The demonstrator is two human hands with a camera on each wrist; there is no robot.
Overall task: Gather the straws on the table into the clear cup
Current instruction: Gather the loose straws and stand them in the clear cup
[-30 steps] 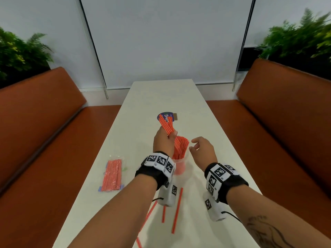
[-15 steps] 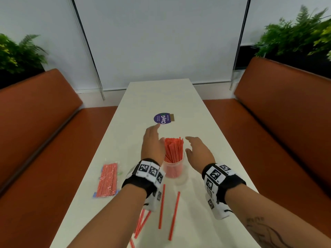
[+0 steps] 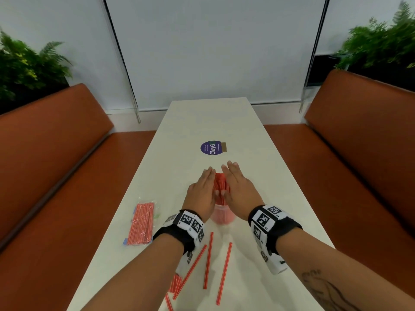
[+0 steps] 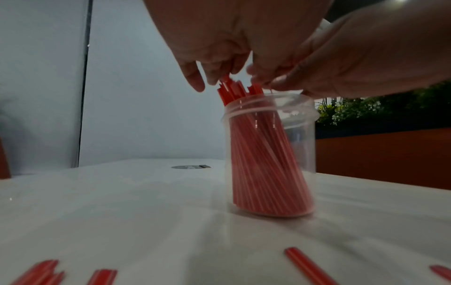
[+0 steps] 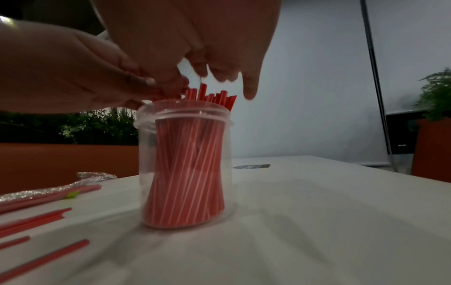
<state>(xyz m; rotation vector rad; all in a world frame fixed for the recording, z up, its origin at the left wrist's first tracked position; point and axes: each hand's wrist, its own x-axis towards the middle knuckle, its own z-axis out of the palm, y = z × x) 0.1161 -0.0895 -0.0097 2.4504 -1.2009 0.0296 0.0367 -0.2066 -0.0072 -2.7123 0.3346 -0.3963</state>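
Note:
The clear cup (image 3: 221,215) (image 4: 270,154) (image 5: 185,165) stands on the white table (image 3: 179,135), packed with red straws (image 3: 219,186) (image 4: 263,158) (image 5: 187,169) whose tops stick out above the rim. My left hand (image 3: 202,191) (image 4: 212,57) and right hand (image 3: 238,189) (image 5: 219,57) lie flat, fingers straight, on either side of the straw tops, pressing them together. Several loose red straws (image 3: 207,260) lie on the table near me, between my forearms.
A plastic packet of red straws (image 3: 141,223) lies at the left table edge. A round purple sticker (image 3: 211,148) sits beyond the cup. Orange benches (image 3: 56,164) flank the table, with plants (image 3: 27,70) behind them.
My left hand let a bunch of straws go into the cup. Both hands then flattened and closed in around the straw tops.

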